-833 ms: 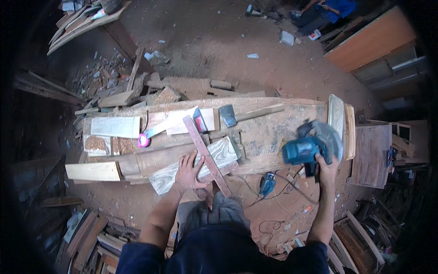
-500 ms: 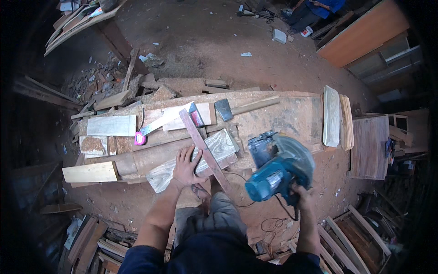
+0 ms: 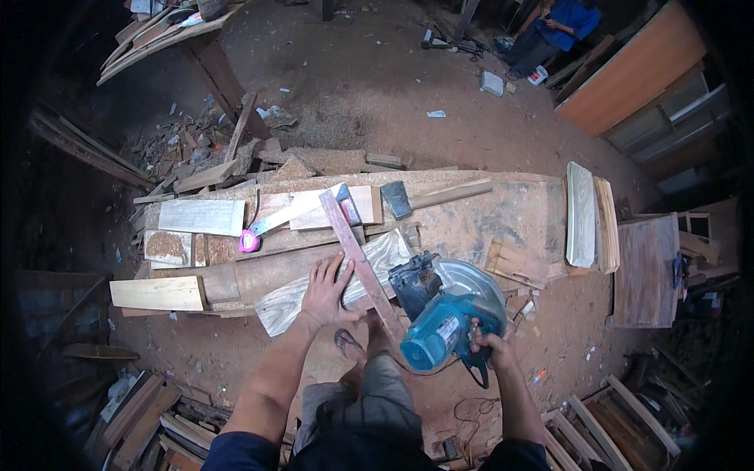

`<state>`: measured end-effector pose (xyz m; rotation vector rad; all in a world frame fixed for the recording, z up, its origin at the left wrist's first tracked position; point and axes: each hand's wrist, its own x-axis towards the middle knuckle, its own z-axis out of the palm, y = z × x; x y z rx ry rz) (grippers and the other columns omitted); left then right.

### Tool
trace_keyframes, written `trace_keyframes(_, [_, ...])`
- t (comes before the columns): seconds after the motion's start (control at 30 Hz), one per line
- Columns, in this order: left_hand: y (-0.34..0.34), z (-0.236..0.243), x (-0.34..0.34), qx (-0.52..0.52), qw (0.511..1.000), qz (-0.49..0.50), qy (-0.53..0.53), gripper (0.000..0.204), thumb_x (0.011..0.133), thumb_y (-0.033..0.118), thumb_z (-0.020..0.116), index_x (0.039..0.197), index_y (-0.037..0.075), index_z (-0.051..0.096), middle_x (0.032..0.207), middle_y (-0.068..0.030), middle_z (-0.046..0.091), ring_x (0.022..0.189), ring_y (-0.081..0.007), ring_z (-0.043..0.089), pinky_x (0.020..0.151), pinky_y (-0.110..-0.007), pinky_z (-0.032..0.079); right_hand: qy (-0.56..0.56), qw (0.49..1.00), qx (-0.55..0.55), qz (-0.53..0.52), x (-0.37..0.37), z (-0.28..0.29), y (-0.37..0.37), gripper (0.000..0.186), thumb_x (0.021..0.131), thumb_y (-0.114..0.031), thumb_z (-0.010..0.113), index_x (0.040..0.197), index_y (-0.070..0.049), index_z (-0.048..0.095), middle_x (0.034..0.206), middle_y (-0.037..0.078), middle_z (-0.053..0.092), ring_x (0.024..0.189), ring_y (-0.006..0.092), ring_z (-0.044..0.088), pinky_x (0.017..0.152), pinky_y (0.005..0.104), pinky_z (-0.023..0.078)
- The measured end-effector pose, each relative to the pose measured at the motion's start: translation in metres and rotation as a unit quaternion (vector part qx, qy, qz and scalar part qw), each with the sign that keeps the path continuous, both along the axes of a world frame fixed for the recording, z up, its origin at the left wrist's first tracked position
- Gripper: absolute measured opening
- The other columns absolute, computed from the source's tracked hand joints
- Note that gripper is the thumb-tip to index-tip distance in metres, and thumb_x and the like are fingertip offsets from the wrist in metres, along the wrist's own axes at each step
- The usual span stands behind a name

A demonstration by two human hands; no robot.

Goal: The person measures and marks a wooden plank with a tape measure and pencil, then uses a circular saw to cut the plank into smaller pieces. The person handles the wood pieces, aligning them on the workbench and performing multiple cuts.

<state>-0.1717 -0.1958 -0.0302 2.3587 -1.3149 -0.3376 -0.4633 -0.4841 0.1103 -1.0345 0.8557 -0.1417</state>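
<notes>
A blue round saw [image 3: 449, 318] with a shiny metal guard sits at the near edge of the workbench, tilted, just right of a long reddish strip of wood [image 3: 363, 265]. The strip slants across a pale grey board [image 3: 330, 286]. The board lies flat on the bench, under the strip.

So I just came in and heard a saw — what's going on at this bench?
A person stands over a low wooden workbench strewn with boards and offcuts. The left hand lies flat on a pale board, beside a reddish wooden strip that crosses the board at a slant. The right hand grips the handle of a blue circular saw, with the saw's front right at the near end of that strip. A hatchet lies farther back on the bench.
</notes>
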Motion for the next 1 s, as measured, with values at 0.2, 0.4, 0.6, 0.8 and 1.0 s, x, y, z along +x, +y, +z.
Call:
trace_keyframes(0.2, [0.001,-0.002,-0.002,0.005,1.0,0.002,0.003,0.133,0.055,0.071,0.084,0.163,0.01,0.036,0.161,-0.025,0.034,0.149,-0.0454,0.031,0.122,-0.062,0.022,-0.008,0.998,0.02,0.053,0.02,-0.014,-0.001,0.044,0.073,0.002,0.064,0.117,0.005,0.062,0.073,0.009,0.059,0.06,0.0215,0.058,0.061,0.0347,0.049])
trace_keyframes(0.4, [0.0,-0.003,-0.002,0.011,1.0,0.007,0.003,0.132,0.054,0.074,0.083,0.162,0.012,0.039,0.162,-0.024,0.034,0.147,-0.0459,0.033,0.121,-0.062,0.023,-0.022,0.997,0.054,0.048,0.021,-0.019,0.003,0.045,0.075,0.001,0.067,0.119,0.006,0.063,0.077,0.009,0.063,0.063,0.0196,0.061,0.062,0.0336,0.052])
trace_keyframes(0.6, [-0.003,0.0,-0.002,0.001,1.0,0.027,0.013,0.129,0.055,0.074,0.083,0.161,0.016,0.041,0.161,-0.0218,0.036,0.146,-0.046,0.034,0.121,-0.061,0.025,-0.006,0.998,0.06,0.037,0.017,-0.008,0.001,0.045,0.074,0.002,0.065,0.119,0.006,0.062,0.078,0.008,0.062,0.062,0.0198,0.06,0.061,0.0351,0.05])
trace_keyframes(0.8, [-0.005,0.001,-0.001,0.008,1.0,0.022,0.013,0.129,0.054,0.071,0.085,0.162,0.017,0.039,0.16,-0.0214,0.036,0.145,-0.0457,0.034,0.12,-0.061,0.025,0.009,0.998,0.037,0.049,0.019,-0.008,0.0,0.047,0.071,0.004,0.058,0.118,0.005,0.061,0.074,0.01,0.056,0.059,0.0228,0.056,0.059,0.0364,0.049])
trace_keyframes(1.0, [-0.004,-0.002,-0.002,0.007,1.0,0.022,0.012,0.129,0.055,0.07,0.085,0.162,0.016,0.038,0.159,-0.0223,0.036,0.145,-0.0456,0.034,0.12,-0.062,0.025,0.007,0.997,0.062,0.042,0.019,-0.009,0.0,0.042,0.076,0.003,0.063,0.118,0.006,0.06,0.076,0.008,0.059,0.061,0.0195,0.058,0.059,0.035,0.049])
